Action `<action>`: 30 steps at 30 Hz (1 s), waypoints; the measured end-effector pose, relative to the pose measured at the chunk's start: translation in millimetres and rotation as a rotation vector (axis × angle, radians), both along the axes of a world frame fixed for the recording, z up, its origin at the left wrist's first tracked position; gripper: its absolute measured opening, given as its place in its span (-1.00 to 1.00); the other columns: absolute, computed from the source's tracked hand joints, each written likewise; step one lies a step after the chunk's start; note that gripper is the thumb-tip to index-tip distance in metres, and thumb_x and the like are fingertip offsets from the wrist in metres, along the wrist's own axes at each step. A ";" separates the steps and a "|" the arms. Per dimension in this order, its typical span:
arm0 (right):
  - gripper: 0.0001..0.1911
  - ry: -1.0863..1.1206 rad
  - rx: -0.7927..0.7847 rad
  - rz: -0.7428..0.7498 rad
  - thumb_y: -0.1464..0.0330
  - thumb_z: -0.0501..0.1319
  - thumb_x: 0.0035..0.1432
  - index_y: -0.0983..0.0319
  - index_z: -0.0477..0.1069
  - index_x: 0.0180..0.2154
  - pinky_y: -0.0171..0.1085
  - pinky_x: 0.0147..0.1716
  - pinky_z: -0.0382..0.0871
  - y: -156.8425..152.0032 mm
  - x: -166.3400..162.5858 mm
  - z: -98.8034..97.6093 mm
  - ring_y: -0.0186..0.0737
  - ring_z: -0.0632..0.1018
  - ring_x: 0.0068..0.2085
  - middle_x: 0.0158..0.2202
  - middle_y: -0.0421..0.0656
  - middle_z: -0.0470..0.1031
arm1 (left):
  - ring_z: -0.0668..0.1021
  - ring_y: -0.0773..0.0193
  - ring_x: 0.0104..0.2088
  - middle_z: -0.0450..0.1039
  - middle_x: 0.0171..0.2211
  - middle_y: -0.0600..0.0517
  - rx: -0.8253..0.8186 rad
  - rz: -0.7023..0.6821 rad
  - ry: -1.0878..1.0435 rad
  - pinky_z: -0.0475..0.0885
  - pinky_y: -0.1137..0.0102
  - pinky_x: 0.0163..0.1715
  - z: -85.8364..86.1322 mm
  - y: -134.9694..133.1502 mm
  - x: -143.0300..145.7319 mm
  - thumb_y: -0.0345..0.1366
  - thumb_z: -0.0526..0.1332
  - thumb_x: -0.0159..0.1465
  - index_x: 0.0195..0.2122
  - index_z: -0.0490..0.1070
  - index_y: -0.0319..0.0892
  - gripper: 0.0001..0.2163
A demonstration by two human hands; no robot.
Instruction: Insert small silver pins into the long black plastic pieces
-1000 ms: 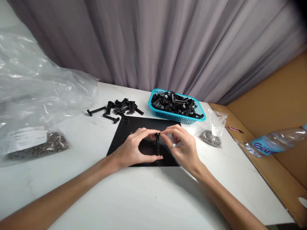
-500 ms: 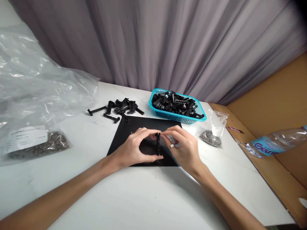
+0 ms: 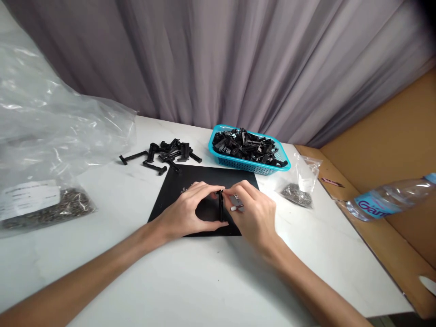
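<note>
My left hand [image 3: 188,208] grips a narrow black plastic part [image 3: 221,206] between its thumb below and fingers above, holding it upright over a black mat [image 3: 170,190]. At the top end of this part the fingertips of my right hand [image 3: 254,211] are pinched together, touching or very close to it. A thin object with a white end [image 3: 236,207] sticks out from under the curled fingers of my right hand; its kind I cannot make out. Small shiny metal pieces lie on the mat, partly hidden behind both hands.
Several loose black plastic parts [image 3: 165,154] lie behind the mat. A blue basket [image 3: 218,159] heaped with black parts stands beside them. Clear bags of small metal pieces lie left [image 3: 73,204] and right [image 3: 296,196]. A plastic bottle [image 3: 378,204] rests on cardboard at the right.
My right hand has shifted slightly left and tilted at the top of the black plastic part. The whole view has drifted slightly. My left hand keeps its grip.
</note>
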State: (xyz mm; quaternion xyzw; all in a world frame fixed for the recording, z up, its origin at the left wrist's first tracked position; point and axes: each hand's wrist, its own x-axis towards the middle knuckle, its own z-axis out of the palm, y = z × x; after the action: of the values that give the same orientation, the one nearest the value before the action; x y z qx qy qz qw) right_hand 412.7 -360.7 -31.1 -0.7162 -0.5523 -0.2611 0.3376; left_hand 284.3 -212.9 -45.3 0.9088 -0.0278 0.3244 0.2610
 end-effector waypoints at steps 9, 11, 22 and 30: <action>-0.94 0.352 -0.042 0.106 0.32 0.36 0.26 0.14 0.55 -0.22 -0.32 -0.49 0.31 -7.2 12.1 9.4 -0.36 0.49 -0.47 -0.21 -0.22 0.63 | 0.59 0.15 -0.17 0.54 -0.21 0.01 -0.078 0.014 0.052 0.53 0.23 -0.06 4.6 -0.4 -0.5 -0.14 0.52 0.10 0.14 0.41 -0.11 -0.40; -0.92 0.453 -0.056 0.165 0.30 0.37 0.25 0.15 0.57 -0.21 -0.32 -0.49 0.32 -8.9 17.6 14.0 -0.36 0.45 -0.48 -0.22 -0.21 0.63 | 0.60 0.15 -0.17 0.54 -0.21 0.01 -0.087 0.016 0.052 0.54 0.24 -0.06 5.3 -0.5 -0.4 -0.14 0.52 0.10 0.14 0.41 -0.11 -0.40; -0.88 0.387 -0.055 0.409 0.36 0.30 0.32 0.14 0.60 -0.13 -0.34 -0.42 0.45 -8.2 39.8 9.2 -0.28 0.57 -0.27 -0.17 -0.13 0.56 | 0.61 0.17 -0.18 0.55 -0.21 0.03 -0.111 0.010 0.061 0.54 0.27 -0.09 6.9 -1.2 -0.8 -0.13 0.54 0.07 0.13 0.42 -0.12 -0.38; -0.77 0.002 -0.002 0.311 0.50 0.17 0.34 0.15 0.57 -0.19 -0.36 -0.44 0.42 -3.9 36.5 -1.4 -0.33 0.60 -0.34 -0.24 -0.14 0.61 | 0.60 0.18 -0.19 0.54 -0.22 0.04 -0.112 0.004 0.044 0.54 0.27 -0.10 4.7 -0.3 -0.5 -0.14 0.54 0.07 0.11 0.41 -0.12 -0.40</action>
State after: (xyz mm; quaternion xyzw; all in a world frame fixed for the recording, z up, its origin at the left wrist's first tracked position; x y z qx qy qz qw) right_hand 449.2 -364.6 -32.6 -0.6228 -0.6563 -0.2043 0.3738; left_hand 283.8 -213.2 -40.6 0.8997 -0.0020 0.3060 0.3113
